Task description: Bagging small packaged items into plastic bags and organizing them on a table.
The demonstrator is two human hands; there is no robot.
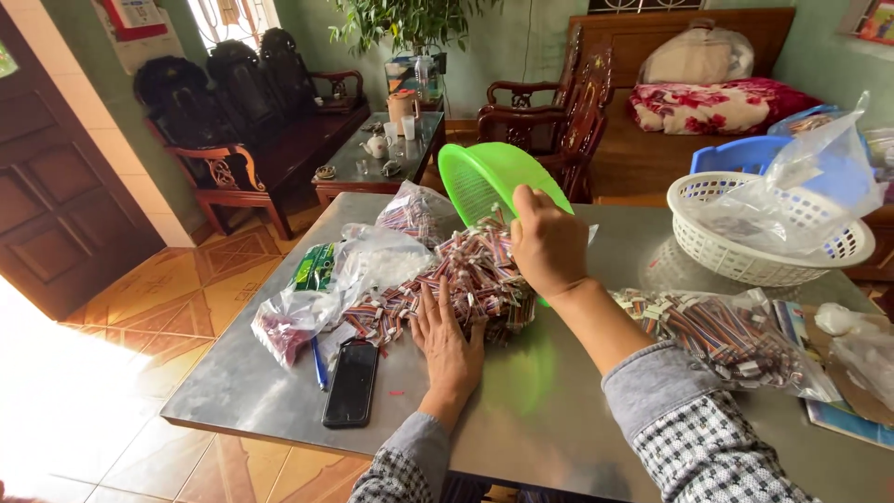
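My right hand grips the rim of a green plastic basket, tipped up on its side over a heap of small red, white and blue wire pieces. My left hand lies flat with fingers spread against the near edge of that heap on the grey metal table.
A black phone and blue pen lie at the left. Plastic bags of wire pieces sit beside the heap and at right. A white basket holds a clear bag. Wooden chairs and a tea table stand behind.
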